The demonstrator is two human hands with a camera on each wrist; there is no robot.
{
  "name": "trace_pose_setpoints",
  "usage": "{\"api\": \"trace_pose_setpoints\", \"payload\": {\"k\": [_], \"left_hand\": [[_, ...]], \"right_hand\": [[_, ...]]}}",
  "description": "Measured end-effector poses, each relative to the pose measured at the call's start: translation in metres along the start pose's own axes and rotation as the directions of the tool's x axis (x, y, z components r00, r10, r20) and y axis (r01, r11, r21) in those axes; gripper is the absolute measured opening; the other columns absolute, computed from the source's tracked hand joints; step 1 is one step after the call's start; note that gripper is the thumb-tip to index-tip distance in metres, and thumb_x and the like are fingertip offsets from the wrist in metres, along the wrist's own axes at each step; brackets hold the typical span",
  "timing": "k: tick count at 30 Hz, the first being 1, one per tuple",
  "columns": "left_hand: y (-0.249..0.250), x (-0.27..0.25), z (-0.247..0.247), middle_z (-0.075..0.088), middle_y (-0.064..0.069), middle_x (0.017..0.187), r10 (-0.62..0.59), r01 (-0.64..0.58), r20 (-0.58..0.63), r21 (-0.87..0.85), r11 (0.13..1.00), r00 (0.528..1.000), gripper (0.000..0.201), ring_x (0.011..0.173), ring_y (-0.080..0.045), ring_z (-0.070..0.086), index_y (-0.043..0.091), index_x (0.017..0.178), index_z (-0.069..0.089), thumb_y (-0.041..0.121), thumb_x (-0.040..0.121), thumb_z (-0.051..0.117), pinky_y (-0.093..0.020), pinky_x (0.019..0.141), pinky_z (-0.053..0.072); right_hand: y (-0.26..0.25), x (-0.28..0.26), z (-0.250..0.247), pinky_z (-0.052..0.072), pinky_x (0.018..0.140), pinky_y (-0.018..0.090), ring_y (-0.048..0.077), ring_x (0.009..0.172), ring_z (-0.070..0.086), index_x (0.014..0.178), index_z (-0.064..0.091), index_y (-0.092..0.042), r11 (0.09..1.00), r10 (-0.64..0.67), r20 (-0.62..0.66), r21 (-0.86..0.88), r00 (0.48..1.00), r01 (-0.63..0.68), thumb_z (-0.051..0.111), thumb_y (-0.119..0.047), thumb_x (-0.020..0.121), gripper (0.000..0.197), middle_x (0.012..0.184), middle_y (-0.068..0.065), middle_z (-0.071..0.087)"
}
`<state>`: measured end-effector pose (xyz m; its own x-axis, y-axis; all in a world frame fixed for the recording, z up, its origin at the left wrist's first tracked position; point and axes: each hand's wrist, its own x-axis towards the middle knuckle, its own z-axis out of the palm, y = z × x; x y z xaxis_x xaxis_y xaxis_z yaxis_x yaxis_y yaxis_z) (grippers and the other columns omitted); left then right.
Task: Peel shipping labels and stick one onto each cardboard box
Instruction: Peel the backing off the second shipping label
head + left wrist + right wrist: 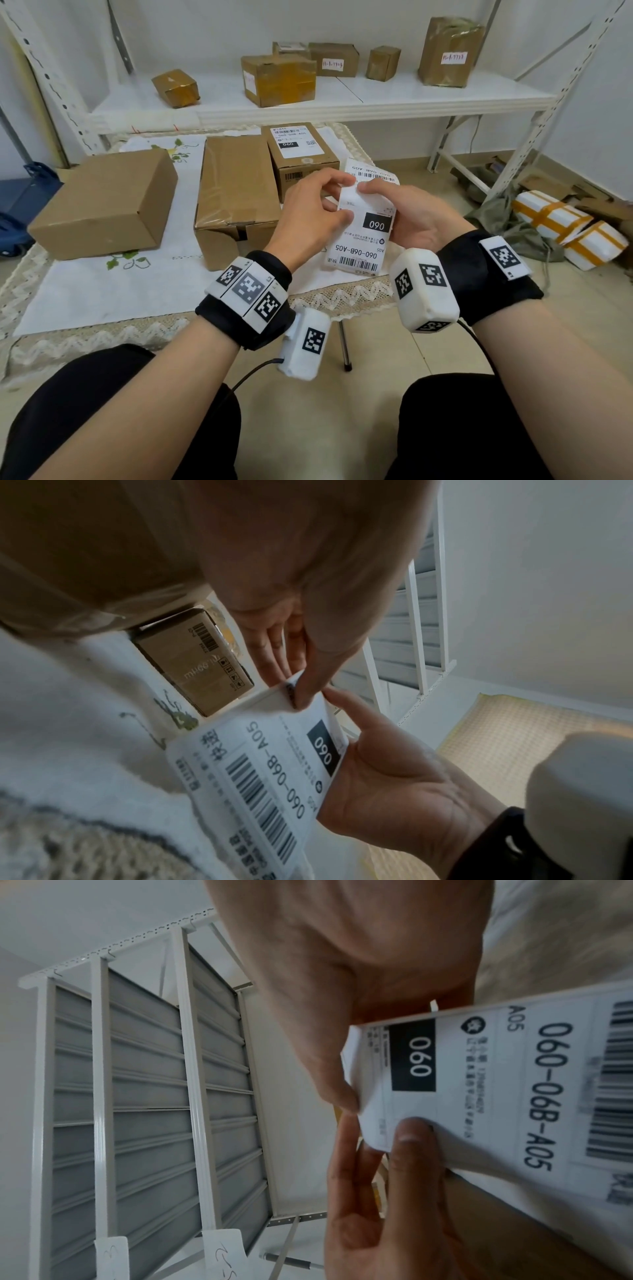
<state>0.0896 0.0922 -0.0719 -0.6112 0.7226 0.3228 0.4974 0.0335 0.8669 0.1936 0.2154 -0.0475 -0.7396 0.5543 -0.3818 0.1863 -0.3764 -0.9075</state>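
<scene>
While you sit at the low table, this is how it all lies, big stuff first:

Shelf rack (342, 99): white metal, behind the table, with several taped brown parcels along its board.
Table (102, 301): white embroidered cloth with a lace edge, right in front of your knees.
Plain box (102, 202): far left on the cloth, closed, no label on the sides you can see.
Taped box (236, 192): middle of the table, just beside the labelled one, top bare.
Labelled box (301, 154): back right, already wearing a white shipping label on top.
Label strip (366, 236): held up in the air over the table's right edge, between your two hands, print upside down to you, reading 060-06B-A05; a further label curls away behind its top.
Right hand (411, 219): cradles the strip from the right side, thumb laid on the front near the top edge.
Left hand (315, 205): thumb and fingertips pinch the strip's top left corner; the right wrist view shows that corner bent up a bit.
</scene>
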Motion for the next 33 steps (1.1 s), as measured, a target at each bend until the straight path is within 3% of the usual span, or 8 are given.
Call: {"api": "trace_pose_setpoints", "payload": {"k": [5,12,16,21,27,33], "left_hand": [[-0.0008,0.0018,-0.0011,0.061,0.001,0.103,0.036,-0.033,-0.072,0.049,0.998,0.997,0.034,0.073,-0.001,0.058,0.017,0.112,0.073,0.003,0.082,0.080,-0.011,0.066,0.050],[-0.0019,0.0023,-0.0004,0.063,-0.002,0.108,0.067,-0.056,-0.132,0.088,0.995,0.989,0.026,0.087,-0.008,0.062,0.015,0.106,0.076,0.008,0.082,0.081,-0.011,0.073,0.049],[-0.0008,0.0026,-0.0015,0.066,0.000,0.104,0.059,-0.047,-0.131,0.089,0.995,0.990,0.029,0.078,-0.005,0.060,0.016,0.108,0.076,0.011,0.081,0.083,-0.010,0.071,0.049],[-0.0005,0.0016,-0.0020,0.069,-0.002,0.095,0.033,-0.026,-0.157,0.042,0.999,0.987,0.021,0.076,-0.012,0.067,0.019,0.102,0.077,0.013,0.083,0.082,-0.034,0.079,0.061],[0.0010,-0.0007,-0.0017,0.071,0.001,0.090,0.023,-0.013,-0.189,0.056,0.998,0.982,0.017,0.076,-0.014,0.070,0.021,0.096,0.078,0.013,0.082,0.083,-0.037,0.078,0.061],[0.0022,-0.0006,-0.0021,0.073,0.004,0.083,0.028,-0.015,-0.213,0.062,0.998,0.977,0.012,0.074,-0.013,0.070,0.016,0.091,0.079,0.013,0.081,0.084,-0.036,0.075,0.062]], "right_hand": [[0.0022,0.0006,0.0003,0.062,0.080,0.049,0.033,0.097,0.073,0.128,0.064,-0.008,1.000,-0.012,0.018,0.009,1.000,0.012,0.075,-0.013,0.089,0.041,0.116,0.020,0.074],[0.0021,-0.0022,0.0016,0.062,0.078,0.048,0.034,0.096,0.072,0.124,0.066,-0.009,1.000,-0.021,0.041,0.002,0.999,0.021,0.074,-0.008,0.088,0.037,0.117,0.021,0.074],[0.0012,-0.0021,0.0010,0.064,0.069,0.046,0.031,0.082,0.074,0.123,0.066,-0.006,0.999,-0.028,0.021,0.022,0.999,0.028,0.073,-0.002,0.087,0.036,0.101,0.020,0.075],[0.0013,-0.0035,0.0019,0.063,0.059,0.040,0.027,0.069,0.075,0.116,0.068,-0.004,0.999,-0.043,0.006,0.017,0.999,0.043,0.071,0.002,0.088,0.029,0.088,0.017,0.077],[0.0013,-0.0074,0.0046,0.062,0.058,0.037,0.025,0.071,0.074,0.116,0.068,-0.005,0.999,-0.053,0.029,0.003,0.998,0.053,0.070,0.001,0.089,0.028,0.092,0.016,0.076],[0.0011,-0.0093,0.0067,0.061,0.054,0.034,0.024,0.066,0.074,0.117,0.067,-0.003,0.999,-0.053,0.034,0.004,0.998,0.052,0.067,0.001,0.090,0.027,0.091,0.016,0.074]]}}
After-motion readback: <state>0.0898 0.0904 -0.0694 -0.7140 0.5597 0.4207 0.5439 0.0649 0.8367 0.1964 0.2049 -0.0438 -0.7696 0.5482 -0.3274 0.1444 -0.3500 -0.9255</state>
